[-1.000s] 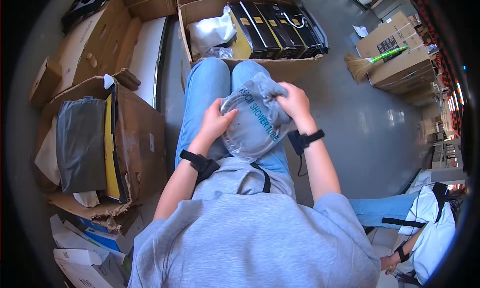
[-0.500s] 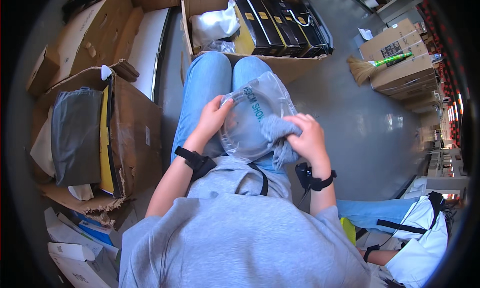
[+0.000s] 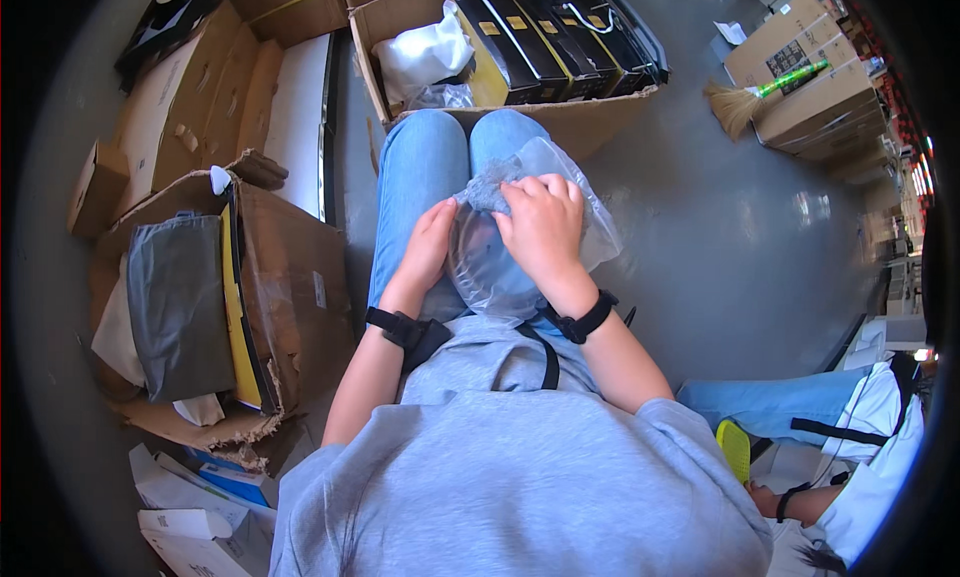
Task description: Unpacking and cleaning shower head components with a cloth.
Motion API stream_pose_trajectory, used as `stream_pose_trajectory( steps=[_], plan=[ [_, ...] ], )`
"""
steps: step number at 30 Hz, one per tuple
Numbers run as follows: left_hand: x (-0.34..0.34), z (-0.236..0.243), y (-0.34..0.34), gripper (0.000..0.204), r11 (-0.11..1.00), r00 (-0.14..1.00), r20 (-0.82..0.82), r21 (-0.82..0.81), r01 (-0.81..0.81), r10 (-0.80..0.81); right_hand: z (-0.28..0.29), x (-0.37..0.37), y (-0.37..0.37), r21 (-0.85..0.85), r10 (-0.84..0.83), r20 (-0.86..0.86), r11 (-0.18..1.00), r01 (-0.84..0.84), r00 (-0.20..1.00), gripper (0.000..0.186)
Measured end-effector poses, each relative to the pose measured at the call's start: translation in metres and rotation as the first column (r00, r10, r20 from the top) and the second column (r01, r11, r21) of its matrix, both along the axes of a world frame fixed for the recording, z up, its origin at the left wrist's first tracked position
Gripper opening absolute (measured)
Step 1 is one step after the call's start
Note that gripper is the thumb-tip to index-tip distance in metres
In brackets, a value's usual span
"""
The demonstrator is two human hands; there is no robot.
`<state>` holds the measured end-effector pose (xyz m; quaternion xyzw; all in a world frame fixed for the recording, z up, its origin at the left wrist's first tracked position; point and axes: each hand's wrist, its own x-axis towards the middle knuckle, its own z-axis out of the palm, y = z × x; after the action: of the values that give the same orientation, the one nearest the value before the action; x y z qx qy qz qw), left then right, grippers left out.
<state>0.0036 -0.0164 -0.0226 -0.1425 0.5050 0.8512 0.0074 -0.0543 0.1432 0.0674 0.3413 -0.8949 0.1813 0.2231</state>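
A clear plastic bag (image 3: 597,222) lies over my lap, with a coiled shower hose (image 3: 478,277) showing through it. My left hand (image 3: 428,243) grips the bag's left edge between thumb and fingers. Pressed against the upper part of the bag is a grey-blue cloth (image 3: 488,185), bunched under the fingers of my right hand (image 3: 546,225). The right hand covers much of the bag's middle, and the fingertips of both hands are close together.
Beyond my knees stands an open carton (image 3: 510,117) holding several black-and-yellow boxes. On the left, a torn carton (image 3: 300,277) contains a grey bag (image 3: 178,307). A broom (image 3: 738,107) rests against cartons at far right. Another person's jeans-clad leg (image 3: 770,397) is at lower right.
My right hand has carried the cloth from the bag's right side up and leftward to its upper left, near my left hand. My left hand still holds the bag's edge.
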Motion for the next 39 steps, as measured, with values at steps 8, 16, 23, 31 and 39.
stream_pose_trajectory(
  steps=[8,16,23,31,39],
  plan=[
    [0.000,0.000,0.002,0.039,0.971,0.997,0.054,0.230,-0.069,0.058,0.001,0.029,-0.018,0.134,0.206,0.141,0.965,-0.225,0.968,0.014],
    [0.004,0.020,0.005,0.034,0.999,0.997,-0.062,0.012,0.041,-0.040,0.013,0.039,0.032,0.151,0.450,0.397,0.828,-0.540,0.800,0.022],
    [0.000,0.022,0.010,0.037,0.975,0.976,-0.122,-0.150,0.162,-0.181,0.040,0.013,0.074,0.193,0.186,0.432,0.937,-0.292,0.883,0.025],
    [-0.001,0.018,0.007,0.039,0.943,0.982,-0.042,-0.289,0.165,-0.184,0.066,-0.020,0.074,-0.206,0.007,0.305,0.977,0.059,0.952,0.030],
    [-0.001,0.013,0.008,0.031,0.978,0.990,-0.036,-0.169,0.125,-0.133,-0.008,0.005,0.029,0.086,-0.025,0.137,0.996,0.013,0.990,0.020]
  ],
)
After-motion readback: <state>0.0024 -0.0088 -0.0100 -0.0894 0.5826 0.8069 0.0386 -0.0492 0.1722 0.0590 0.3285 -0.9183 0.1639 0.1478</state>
